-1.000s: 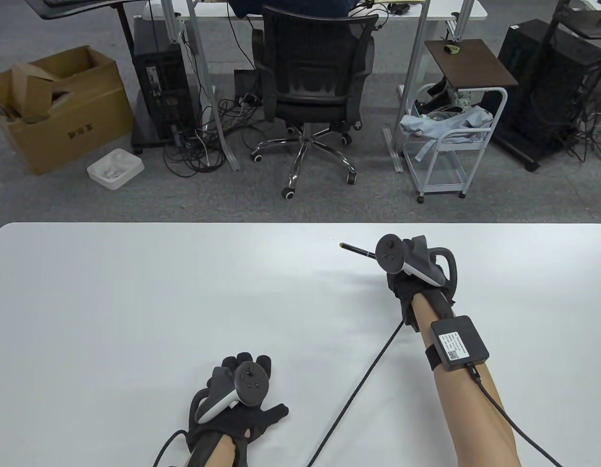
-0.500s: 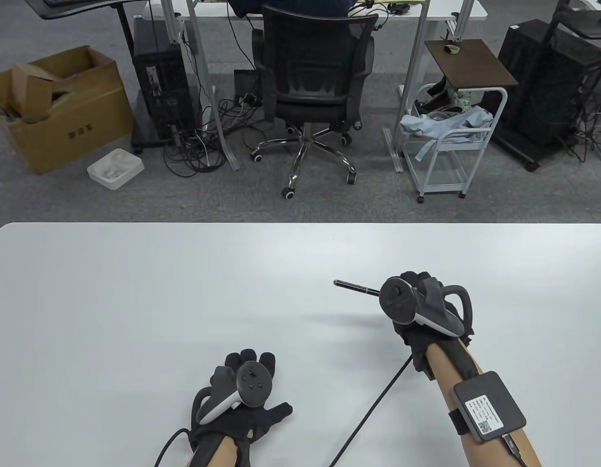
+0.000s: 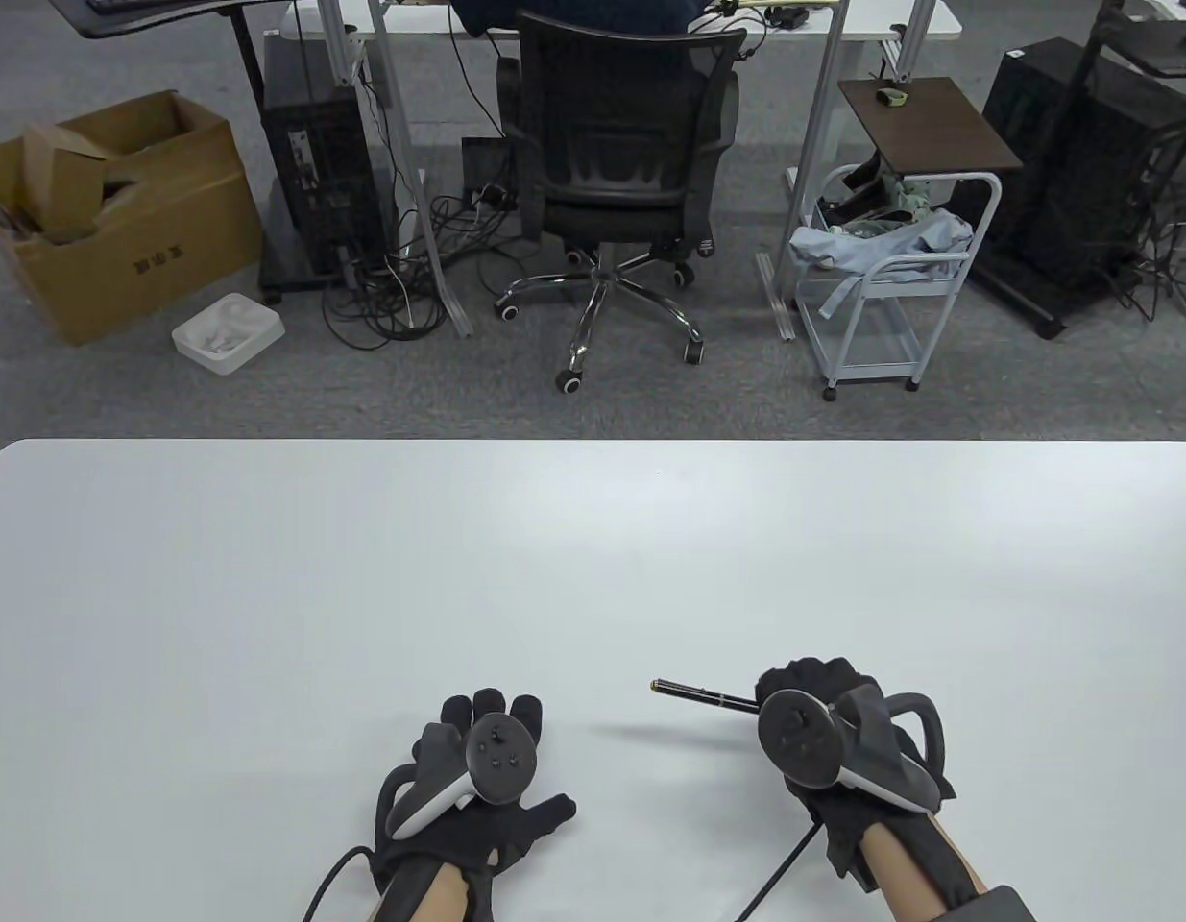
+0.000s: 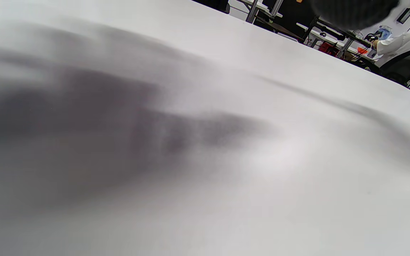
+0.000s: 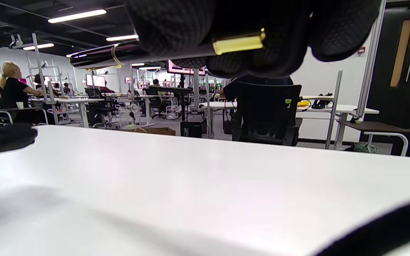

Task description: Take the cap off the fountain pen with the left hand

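We note the right hand (image 3: 823, 740) grips the fountain pen (image 3: 703, 693) above the worktop (image 3: 266, 576), cap (image 3: 671, 688) still on, pointing left; left hand (image 3: 477, 778) rests flat, fingers spread, empty; we judge the pen light, rigid, slick, best pinched at the cap end.

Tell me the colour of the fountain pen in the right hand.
Black with gold trim: the fountain pen shows a gold ring and clip, best in the right wrist view.

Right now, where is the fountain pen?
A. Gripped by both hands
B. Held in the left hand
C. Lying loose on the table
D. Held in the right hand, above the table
D: the right hand grips the fountain pen, which casts a shadow on the table, while the left hand rests flat, apart from it.
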Demonstrator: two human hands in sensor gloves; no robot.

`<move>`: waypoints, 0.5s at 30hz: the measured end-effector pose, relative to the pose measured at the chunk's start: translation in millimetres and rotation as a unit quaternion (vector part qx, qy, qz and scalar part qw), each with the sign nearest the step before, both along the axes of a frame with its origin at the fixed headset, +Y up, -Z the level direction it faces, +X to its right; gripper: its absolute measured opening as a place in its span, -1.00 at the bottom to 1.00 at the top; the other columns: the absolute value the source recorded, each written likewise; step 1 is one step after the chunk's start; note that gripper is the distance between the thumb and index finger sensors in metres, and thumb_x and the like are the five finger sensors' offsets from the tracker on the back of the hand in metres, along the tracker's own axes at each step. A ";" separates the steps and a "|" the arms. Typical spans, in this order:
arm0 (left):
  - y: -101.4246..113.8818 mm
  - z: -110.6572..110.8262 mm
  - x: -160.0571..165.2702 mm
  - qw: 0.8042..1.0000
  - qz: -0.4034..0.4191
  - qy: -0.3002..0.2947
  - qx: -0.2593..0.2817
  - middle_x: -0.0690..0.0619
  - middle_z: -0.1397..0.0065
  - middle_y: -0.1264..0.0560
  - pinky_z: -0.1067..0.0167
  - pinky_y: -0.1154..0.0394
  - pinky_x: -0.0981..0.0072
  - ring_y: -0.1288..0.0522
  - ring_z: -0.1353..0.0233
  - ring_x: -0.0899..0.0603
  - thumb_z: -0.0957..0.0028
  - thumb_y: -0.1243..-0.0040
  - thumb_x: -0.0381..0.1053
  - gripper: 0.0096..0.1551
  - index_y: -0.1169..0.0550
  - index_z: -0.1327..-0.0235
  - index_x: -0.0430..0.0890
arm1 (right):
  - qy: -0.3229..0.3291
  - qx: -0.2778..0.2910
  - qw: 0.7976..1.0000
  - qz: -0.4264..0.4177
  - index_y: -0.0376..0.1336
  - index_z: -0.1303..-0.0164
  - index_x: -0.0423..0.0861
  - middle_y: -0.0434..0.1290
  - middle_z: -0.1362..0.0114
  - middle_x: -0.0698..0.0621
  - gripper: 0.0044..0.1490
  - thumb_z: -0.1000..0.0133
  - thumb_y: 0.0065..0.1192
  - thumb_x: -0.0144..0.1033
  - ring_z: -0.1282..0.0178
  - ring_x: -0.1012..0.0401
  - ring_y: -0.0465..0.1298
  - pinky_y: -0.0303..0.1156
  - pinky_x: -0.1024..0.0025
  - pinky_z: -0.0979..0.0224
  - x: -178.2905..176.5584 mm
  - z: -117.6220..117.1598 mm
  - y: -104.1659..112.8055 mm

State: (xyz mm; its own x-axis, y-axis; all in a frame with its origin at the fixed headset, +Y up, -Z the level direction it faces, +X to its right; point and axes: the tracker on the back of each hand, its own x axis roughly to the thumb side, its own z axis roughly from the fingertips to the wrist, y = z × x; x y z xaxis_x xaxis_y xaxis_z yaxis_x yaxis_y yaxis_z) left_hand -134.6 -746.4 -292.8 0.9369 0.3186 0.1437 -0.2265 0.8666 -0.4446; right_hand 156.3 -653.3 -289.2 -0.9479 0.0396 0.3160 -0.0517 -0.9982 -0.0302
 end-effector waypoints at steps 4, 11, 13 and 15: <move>1.2 -0.4 -2.4 1.000 -0.002 0.004 0.002 -0.25 -0.65 0.34 -0.36 0.25 -0.61 0.40 -0.62 -0.52 0.05 -0.02 0.39 0.15 0.27 -0.53 0.02 | 0.010 -0.011 1.000 -0.011 0.19 -0.26 -0.26 0.36 -0.29 -0.23 -0.42 -0.03 0.09 -0.39 -0.18 -0.14 0.40 0.30 -0.20 -0.39 3.0 16.8 -18.9; 7.0 2.3 -4.5 1.000 0.013 -0.001 0.022 -0.25 -0.66 0.32 -0.38 0.21 -0.61 0.35 -0.65 -0.53 0.07 -0.05 0.39 0.17 0.27 -0.53 0.03 | 0.020 -0.043 0.999 -0.028 0.19 -0.26 -0.27 0.36 -0.29 -0.23 -0.42 -0.03 0.09 -0.39 -0.18 -0.14 0.39 0.29 -0.21 -0.39 3.3 26.1 -54.1; 15.4 3.3 -5.2 0.998 0.033 0.001 0.049 -0.23 -0.70 0.22 -0.40 0.16 -0.60 0.25 -0.68 -0.50 0.11 -0.14 0.38 0.18 0.17 -0.57 0.05 | 0.023 -0.037 0.999 -0.019 0.19 -0.26 -0.27 0.36 -0.29 -0.23 -0.42 -0.03 0.09 -0.39 -0.18 -0.14 0.39 0.29 -0.21 -0.39 3.7 29.0 -54.8; 28.4 5.2 -4.2 0.996 0.058 -0.004 0.073 -0.11 -0.74 0.10 -0.42 0.08 -0.57 0.19 -0.70 -0.46 0.14 -0.23 0.37 0.10 0.02 -0.59 0.17 | 0.023 -0.038 0.999 -0.021 0.19 -0.26 -0.27 0.36 -0.29 -0.23 -0.42 -0.03 0.09 -0.40 -0.18 -0.14 0.39 0.29 -0.21 -0.39 4.9 30.4 -52.7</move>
